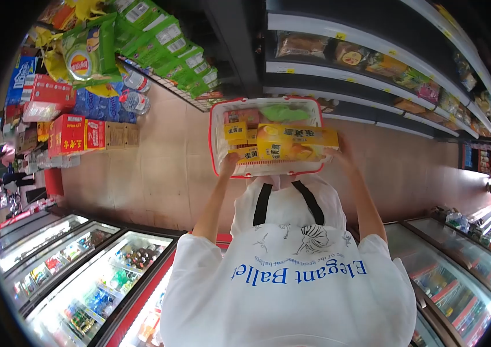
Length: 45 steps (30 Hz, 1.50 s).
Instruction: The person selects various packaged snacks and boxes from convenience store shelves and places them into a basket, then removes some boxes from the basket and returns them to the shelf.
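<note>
A white basket [217, 136] with a red rim is in front of my body. Inside it lie several yellow boxes, a pinkish-red package [251, 116] and a light green item [284, 112]. My right hand [341, 151] is closed on the right end of a large yellow box [297, 136], which lies across the basket and reaches over its right edge. At the basket's near left corner, my left hand [229, 164] is closed beside the smaller yellow boxes [237, 132]; whether it grips a box or the rim is unclear.
Shelves [315, 72] of packaged food stand ahead on the right. Green snack bags [167, 43] hang at the upper left, above red cartons [75, 134] and bottles. Lit glass-topped freezers [101, 289] flank my body, with another freezer [447, 272] at the right. Tiled floor [153, 156] surrounds the basket.
</note>
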Tool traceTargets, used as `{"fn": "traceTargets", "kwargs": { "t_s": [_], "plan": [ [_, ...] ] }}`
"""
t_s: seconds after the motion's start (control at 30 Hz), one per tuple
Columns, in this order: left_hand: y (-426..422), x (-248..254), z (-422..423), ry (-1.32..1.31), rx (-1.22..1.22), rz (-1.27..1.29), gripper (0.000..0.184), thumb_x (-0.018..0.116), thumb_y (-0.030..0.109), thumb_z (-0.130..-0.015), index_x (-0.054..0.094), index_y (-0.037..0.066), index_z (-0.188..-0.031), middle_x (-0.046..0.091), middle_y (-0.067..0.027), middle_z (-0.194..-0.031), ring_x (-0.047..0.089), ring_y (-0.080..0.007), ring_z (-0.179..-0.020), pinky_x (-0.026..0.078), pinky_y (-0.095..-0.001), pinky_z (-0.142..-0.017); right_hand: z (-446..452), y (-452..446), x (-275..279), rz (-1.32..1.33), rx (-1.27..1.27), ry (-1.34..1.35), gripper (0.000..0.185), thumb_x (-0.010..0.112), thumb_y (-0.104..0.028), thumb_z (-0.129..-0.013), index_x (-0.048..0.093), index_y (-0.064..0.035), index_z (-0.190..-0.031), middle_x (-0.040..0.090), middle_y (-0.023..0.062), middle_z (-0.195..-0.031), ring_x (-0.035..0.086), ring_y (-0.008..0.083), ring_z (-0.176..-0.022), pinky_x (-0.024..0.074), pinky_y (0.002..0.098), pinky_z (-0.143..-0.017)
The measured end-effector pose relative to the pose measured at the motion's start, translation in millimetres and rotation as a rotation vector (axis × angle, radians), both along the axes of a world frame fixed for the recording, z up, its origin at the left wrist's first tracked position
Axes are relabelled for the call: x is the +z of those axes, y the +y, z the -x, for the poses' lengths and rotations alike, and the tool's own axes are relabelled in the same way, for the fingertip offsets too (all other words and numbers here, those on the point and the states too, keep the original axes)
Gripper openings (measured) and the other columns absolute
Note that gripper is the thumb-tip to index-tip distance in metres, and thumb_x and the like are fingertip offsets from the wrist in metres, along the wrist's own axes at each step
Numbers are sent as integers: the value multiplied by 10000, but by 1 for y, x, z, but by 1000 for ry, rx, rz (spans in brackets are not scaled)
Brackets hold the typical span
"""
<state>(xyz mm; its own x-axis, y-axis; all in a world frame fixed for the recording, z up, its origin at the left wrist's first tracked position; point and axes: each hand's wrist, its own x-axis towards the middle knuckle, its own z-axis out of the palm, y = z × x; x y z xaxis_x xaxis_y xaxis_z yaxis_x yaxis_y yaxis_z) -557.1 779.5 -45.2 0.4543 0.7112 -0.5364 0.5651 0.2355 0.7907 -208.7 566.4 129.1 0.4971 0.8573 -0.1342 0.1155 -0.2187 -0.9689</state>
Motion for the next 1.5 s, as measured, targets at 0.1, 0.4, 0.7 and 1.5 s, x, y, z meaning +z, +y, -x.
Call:
{"fn": "traceTargets", "kwargs": {
  "t_s": [0.1,0.4,0.7,1.5],
  "plan": [
    [6,-1,-1,432,-180,-299,469,660,163,-705,481,51,-1124,533,-153,-1023,519,-299,-952,426,-384,-833,18,-35,12,15,-213,334,640,693,-132,-690,380,-41,-1241,500,87,-1144,498,195,-1042,447,329,-822],
    [4,-74,-6,503,-499,-447,754,689,227,-690,263,161,-1309,310,-233,-1239,416,-395,-1080,434,-419,-855,59,-109,-4,6,-617,627,608,632,-203,-775,327,-135,-1297,491,45,-1137,481,185,-1041,438,368,-821],
    [1,-52,-31,965,-698,-582,640,553,451,-782,302,123,-1270,325,-180,-1296,391,-329,-1144,451,-464,-817,79,-116,16,68,-681,648,619,655,-223,-749,350,-128,-1279,484,44,-1163,461,189,-1076,413,405,-854],
    [-40,171,-59,-78,-152,-900,680,791,181,-495,472,23,-1074,542,-143,-977,525,-346,-882,455,-414,-761,-74,-18,54,-177,-120,571,729,662,-245,-728,286,-41,-1318,499,70,-1173,464,161,-1071,371,304,-901]
  ]
}}
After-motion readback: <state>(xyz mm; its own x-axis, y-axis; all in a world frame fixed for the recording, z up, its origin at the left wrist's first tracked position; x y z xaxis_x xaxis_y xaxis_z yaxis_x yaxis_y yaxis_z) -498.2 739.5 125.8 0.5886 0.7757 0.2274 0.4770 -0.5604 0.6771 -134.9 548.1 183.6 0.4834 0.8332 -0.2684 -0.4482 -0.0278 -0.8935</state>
